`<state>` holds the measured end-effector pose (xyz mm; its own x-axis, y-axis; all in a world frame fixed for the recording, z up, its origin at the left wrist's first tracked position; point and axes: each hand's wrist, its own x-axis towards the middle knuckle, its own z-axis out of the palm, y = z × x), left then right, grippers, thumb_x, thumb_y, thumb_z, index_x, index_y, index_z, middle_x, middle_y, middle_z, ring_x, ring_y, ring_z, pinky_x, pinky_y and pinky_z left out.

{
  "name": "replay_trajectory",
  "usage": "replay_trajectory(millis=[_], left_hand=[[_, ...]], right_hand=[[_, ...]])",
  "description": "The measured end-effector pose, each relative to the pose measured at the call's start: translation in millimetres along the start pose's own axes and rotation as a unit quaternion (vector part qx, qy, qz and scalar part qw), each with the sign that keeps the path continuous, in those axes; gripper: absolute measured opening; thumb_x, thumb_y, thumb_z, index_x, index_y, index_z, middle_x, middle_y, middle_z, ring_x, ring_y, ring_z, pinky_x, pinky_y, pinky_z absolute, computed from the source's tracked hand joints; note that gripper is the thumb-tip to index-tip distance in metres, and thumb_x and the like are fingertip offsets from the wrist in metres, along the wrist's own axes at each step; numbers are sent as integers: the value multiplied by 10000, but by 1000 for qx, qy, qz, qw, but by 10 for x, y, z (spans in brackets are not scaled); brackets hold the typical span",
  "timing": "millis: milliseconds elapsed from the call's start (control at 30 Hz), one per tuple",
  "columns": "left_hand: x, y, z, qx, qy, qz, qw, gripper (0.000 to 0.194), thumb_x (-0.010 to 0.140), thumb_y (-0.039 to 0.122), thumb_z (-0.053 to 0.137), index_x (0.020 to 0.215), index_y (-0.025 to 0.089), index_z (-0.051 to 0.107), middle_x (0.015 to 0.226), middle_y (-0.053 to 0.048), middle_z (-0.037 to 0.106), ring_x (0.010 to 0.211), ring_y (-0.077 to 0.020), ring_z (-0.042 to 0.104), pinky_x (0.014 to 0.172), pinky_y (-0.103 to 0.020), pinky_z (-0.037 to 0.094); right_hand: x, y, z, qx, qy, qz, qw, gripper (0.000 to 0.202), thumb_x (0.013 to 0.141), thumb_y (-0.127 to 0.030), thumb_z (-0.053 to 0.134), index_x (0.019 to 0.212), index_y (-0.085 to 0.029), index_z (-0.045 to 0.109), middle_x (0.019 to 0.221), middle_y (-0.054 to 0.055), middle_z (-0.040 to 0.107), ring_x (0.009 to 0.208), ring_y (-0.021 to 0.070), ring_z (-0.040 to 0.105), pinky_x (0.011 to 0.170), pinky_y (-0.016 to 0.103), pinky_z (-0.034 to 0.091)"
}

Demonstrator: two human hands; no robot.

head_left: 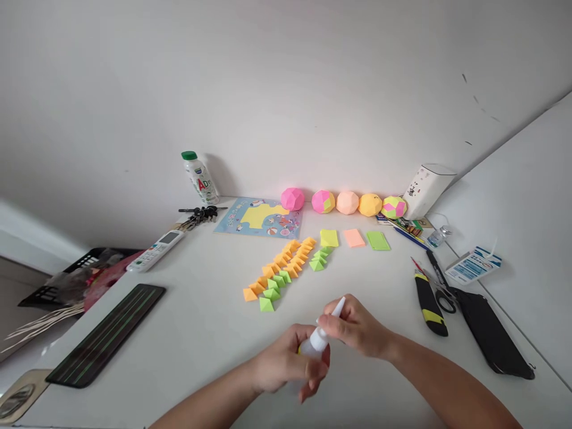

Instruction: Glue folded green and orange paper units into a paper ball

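My left hand [288,362] is wrapped round a small bottle [312,347] with a white collar, near the front middle of the table. The bottle leans up to the right, and its long white nozzle cap [338,308] points away from me. My right hand [351,326] pinches that cap between thumb and fingers. Beyond my hands lie rows of folded orange paper pieces [277,262] and folded green paper pieces [271,291]. Farther back are a yellow note pad [329,238], a peach one [354,238] and a green one [378,241].
Paper balls [347,202] line the wall beside a blue card [236,217]. At left are a bottle [201,179], keys [199,217], a remote [156,251] and a dark striped panel [107,333]. A cutter [429,304], scissors [445,300] and black pouch [491,333] lie right.
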<state>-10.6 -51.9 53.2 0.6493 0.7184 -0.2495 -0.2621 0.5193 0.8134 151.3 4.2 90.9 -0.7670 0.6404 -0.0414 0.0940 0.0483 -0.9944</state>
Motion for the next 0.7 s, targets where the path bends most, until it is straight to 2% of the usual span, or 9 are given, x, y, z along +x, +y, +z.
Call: replay_trajectory(millis=[133, 300, 533, 700], left_hand=[[7, 11, -4, 36, 37, 12, 999, 119, 608, 193, 628, 635, 138, 526, 441, 38, 509, 338, -75, 452, 354, -187, 339], [11, -29, -6, 75, 54, 13, 996, 154, 635, 233, 638, 679, 142, 521, 475, 46, 498, 375, -71, 458, 377, -181, 349], [17, -77, -8, 99, 77, 49, 991, 234, 672, 303, 677, 685, 154, 497, 467, 54, 481, 413, -68, 439, 421, -182, 328], [14, -72, 13, 109, 81, 62, 989, 244, 689, 326, 670, 692, 156, 495, 455, 47, 492, 419, -70, 418, 426, -186, 309]], right_hand=[[48, 81, -56, 58, 24, 28, 998, 491, 878, -466, 472, 507, -191, 306, 492, -71, 251, 438, 65, 245, 426, 242, 198], [79, 104, -109, 102, 9, 33, 994, 505, 875, -493, 476, 502, -186, 329, 484, -68, 285, 432, 66, 289, 437, 240, 231], [98, 141, -165, 205, -11, 33, 978, 517, 904, -486, 408, 490, -184, 335, 440, -73, 278, 399, 81, 348, 466, 256, 254], [113, 142, -183, 280, -41, 37, 958, 520, 912, -482, 358, 488, -182, 329, 428, -70, 287, 382, 80, 350, 462, 253, 239]])
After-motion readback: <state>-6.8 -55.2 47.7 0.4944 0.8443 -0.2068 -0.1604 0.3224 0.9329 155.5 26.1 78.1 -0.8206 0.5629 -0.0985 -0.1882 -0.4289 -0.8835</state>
